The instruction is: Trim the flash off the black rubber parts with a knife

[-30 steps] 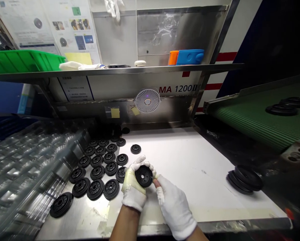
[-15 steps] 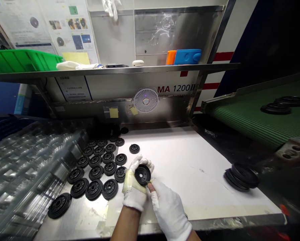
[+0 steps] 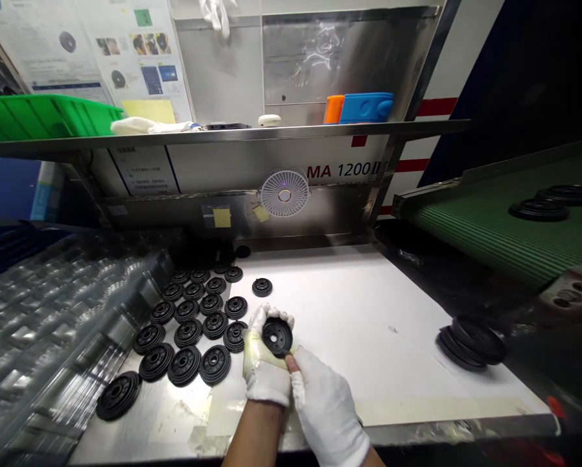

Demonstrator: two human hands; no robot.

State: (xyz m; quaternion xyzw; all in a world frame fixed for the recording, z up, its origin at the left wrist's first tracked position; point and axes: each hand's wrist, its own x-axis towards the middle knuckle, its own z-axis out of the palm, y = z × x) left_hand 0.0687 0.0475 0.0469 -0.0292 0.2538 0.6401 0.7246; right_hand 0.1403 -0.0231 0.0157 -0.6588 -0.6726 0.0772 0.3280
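A round black plastic part point(image 3: 277, 337), shaped like a small wheel with a centre hole, rests tilted in my left hand point(image 3: 266, 363). That hand wears a white glove with a yellowish patch, and its fingers curl around the part's far rim. My right hand point(image 3: 325, 405), gloved in white with a bare thumb tip, is closed at the part's near lower edge. Whatever it pinches there is hidden by the fingers. Several similar black wheels point(image 3: 185, 365) lie in rows to the left of my hands. A single black wheel point(image 3: 262, 287) sits just beyond them on the white sheet.
Clear plastic trays point(image 3: 77, 311) are stacked at the left. A small pile of black wheels point(image 3: 470, 344) stands at the table's right. More lie on the green conveyor belt point(image 3: 490, 227). Behind are a round fan point(image 3: 284, 194) and a metal shelf point(image 3: 281, 134) with a green bin point(image 3: 52, 118).
My left hand has turned slightly, its fingers now closer around the far rim. My right hand stays at the near edge with a slight shift. The view has shifted a little.
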